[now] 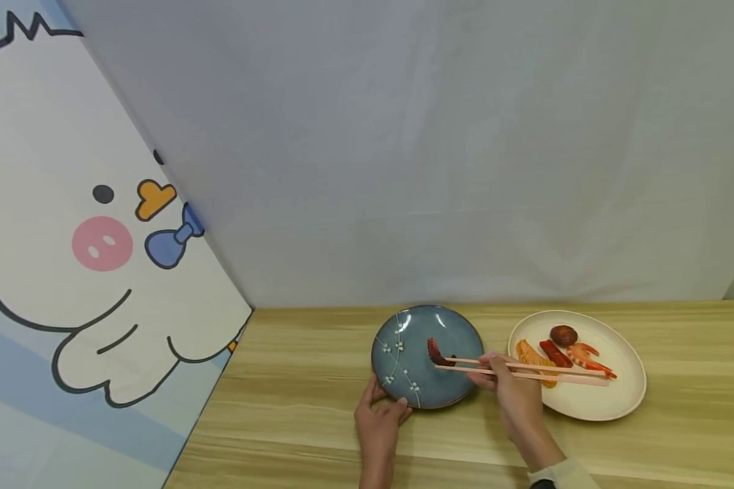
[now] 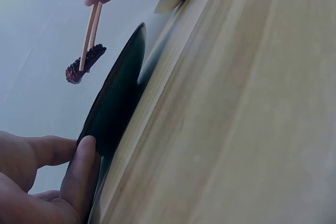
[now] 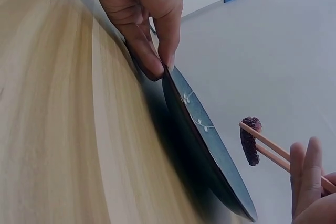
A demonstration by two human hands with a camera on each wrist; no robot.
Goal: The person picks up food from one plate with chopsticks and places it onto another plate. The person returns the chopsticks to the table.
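Note:
My left hand (image 1: pixel 380 424) pinches the near left rim of a round blue plate (image 1: pixel 443 329) with a white blossom pattern. In the right wrist view, the thumb and fingers grip that plate's edge, slightly above the wooden table. My right hand (image 1: pixel 520 401) holds a pair of light pink chopsticks (image 1: pixel 465 370). Their tips pinch a dark red, bumpy piece like an octopus tentacle (image 1: pixel 434 352). Both wrist views show the tentacle piece (image 2: pixel 85 64) in the air over the plate, apart from its surface.
A cream oval plate (image 1: pixel 614 394) on the right bears a shrimp (image 1: pixel 578 354), a brown round piece (image 1: pixel 564 335), a red strip (image 1: pixel 553 352) and orange slices (image 1: pixel 526 352). A pale wall (image 1: pixel 434 170) stands behind the wooden table (image 1: pixel 281 407); a cartoon panel (image 1: pixel 37 170) borders the left.

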